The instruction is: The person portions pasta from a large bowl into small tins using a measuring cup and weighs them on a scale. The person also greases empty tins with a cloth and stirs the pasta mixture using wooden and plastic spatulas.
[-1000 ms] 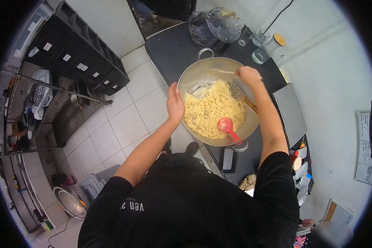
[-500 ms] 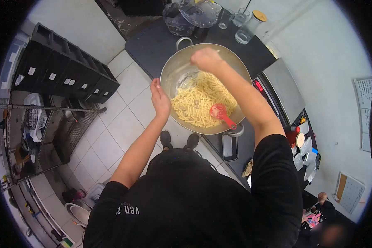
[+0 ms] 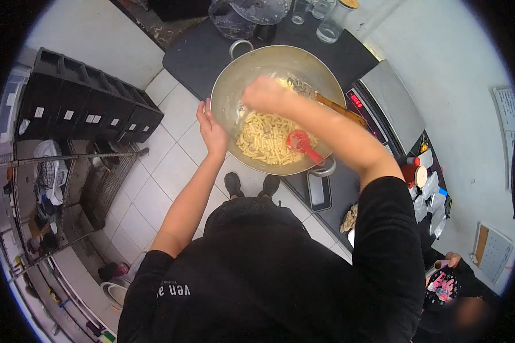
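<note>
A large metal pot (image 3: 226,71) holds short pale pasta (image 3: 267,134) with a whitish sauce along its far inner wall. My right hand (image 3: 266,94) is closed in a fist over the pasta inside the pot; whatever it grips is hidden beneath it. Against the left outer side of the pot rests my left hand (image 3: 213,130), its fingers stretched out along the rim. A red scoop (image 3: 304,147) lies on the pasta near the right, its handle pointing to the near rim. Wooden handles (image 3: 342,110) show at the right rim, partly behind my right forearm.
Right of the pot sits a device with a red digital display (image 3: 355,99). Glasses and a wooden-lidded jar (image 3: 329,28) stand at the back. A dark tray (image 3: 319,191) lies near the pot's handle. Black bins (image 3: 86,106) and wire shelving (image 3: 106,188) line the left. Another person (image 3: 455,286) is at lower right.
My right hand has moved left and nearer to me within the pot. The wooden handles now show beside my forearm. My left hand keeps its place; the whole view has shifted slightly.
</note>
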A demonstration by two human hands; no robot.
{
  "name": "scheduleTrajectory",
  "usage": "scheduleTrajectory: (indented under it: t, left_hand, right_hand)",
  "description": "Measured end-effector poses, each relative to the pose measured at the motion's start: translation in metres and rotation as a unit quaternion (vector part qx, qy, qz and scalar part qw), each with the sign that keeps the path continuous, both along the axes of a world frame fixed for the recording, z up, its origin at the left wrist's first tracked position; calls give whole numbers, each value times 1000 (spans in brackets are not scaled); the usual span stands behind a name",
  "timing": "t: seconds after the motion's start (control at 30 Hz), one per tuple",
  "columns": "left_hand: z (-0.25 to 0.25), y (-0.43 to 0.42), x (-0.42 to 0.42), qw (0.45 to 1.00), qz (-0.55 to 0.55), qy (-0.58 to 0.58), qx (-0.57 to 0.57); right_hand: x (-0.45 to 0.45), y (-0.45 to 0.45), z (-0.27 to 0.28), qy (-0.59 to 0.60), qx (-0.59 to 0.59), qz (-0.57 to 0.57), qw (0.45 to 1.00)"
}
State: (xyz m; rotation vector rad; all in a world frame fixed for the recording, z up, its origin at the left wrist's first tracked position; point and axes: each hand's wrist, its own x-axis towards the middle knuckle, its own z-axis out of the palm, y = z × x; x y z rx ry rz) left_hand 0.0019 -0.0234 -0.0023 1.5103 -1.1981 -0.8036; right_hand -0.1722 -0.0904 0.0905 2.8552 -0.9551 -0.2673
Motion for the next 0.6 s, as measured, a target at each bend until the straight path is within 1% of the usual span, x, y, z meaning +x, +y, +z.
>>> scheduleTrajectory:
  t: [0.03, 0.07, 0.1, 0.13, 0.17, 0.23, 0.27, 0.3, 0.33, 0.37, 0.4, 0.43, 0.47, 0.5, 0.57, 0.6]
  left_hand:
    - [1, 1, 1, 1000, 4, -1, 2]
    - [2, 0, 0, 1000, 4, -25, -2]
    - [3, 1, 0, 999, 3, -50, -5]
    - [5, 3, 1, 999, 2, -53, -4]
    - [7, 3, 0, 999, 4, -42, 1]
    - [9, 0, -3, 1000, 6, -29, 3]
    - [8, 1, -3, 1000, 5, -23, 0]
    - [7, 1, -2, 1000, 5, -17, -2]
    - [6, 0, -1, 1000, 7, -18, -3]
    - [4, -2, -1, 1000, 7, -12, -1]
    - [2, 0, -1, 1000, 6, -8, 5]
    - [0, -1, -1, 1000, 5, -9, 9]
    - [-1, -2, -1, 1000, 6, -4, 5]
    - [-2, -1, 0, 1000, 5, 0, 0]
    - [2, 1, -2, 1000, 7, 7, 12]
    - [4, 1, -3, 1000, 17, 15, 20]
  right_hand:
    - [-13, -8, 21, -82, 32, -36, 995]
    - [-13, -17, 46, -84, 34, -33, 995]
    - [-14, -24, 68, -89, -7, -36, 995]
    - [-15, -26, 78, -95, -48, -42, 993]
    - [-8, -23, 66, -97, -49, -46, 993]
    - [12, -13, 22, -73, -49, 30, 996]
    - [12, -3, 5, -73, -49, 31, 996]
    - [8, 8, -10, -57, -62, 70, 994]
    - [5, 14, -10, -41, -77, 108, 990]
    - [-4, 7, -6, -67, -23, 62, 996]
    - [-7, 4, 20, -69, -20, 62, 995]
    - [-11, 0, 54, -89, -16, 35, 995]
    - [-14, 0, 70, -108, -11, 8, 994]
    - [-9, 5, 65, -111, -7, 3, 994]
    - [5, 16, 53, -96, -31, 42, 994]
    - [4, 22, 39, -94, -31, 41, 994]
